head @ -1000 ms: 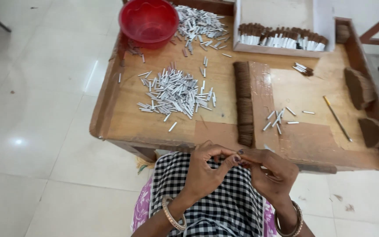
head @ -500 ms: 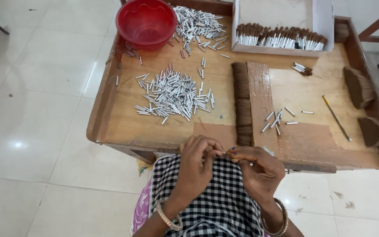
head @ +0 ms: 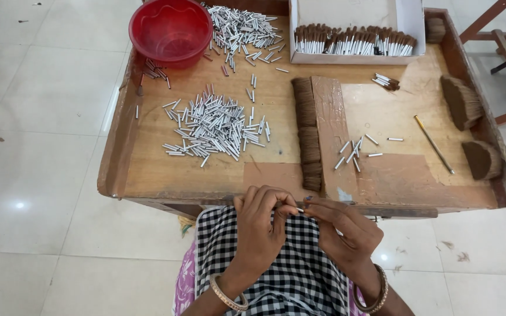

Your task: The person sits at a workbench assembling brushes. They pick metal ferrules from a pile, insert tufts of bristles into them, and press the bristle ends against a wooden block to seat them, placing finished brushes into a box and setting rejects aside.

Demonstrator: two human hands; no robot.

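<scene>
Both your hands have drawn closer over your checked apron since 1 second ago. Your left hand (head: 263, 225) and right hand (head: 346, 231) pinch 1 small silver tube (head: 299, 209) between narrow fingers, at 6 o'clock below the worktop (head: 276, 111). Loosen that pinch and it could slip to the floor.

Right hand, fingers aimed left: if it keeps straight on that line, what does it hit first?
The left hand. The right hand already meets its fingertips around a small silver tube above the checked cloth, though exact contact is hard to judge.
</scene>
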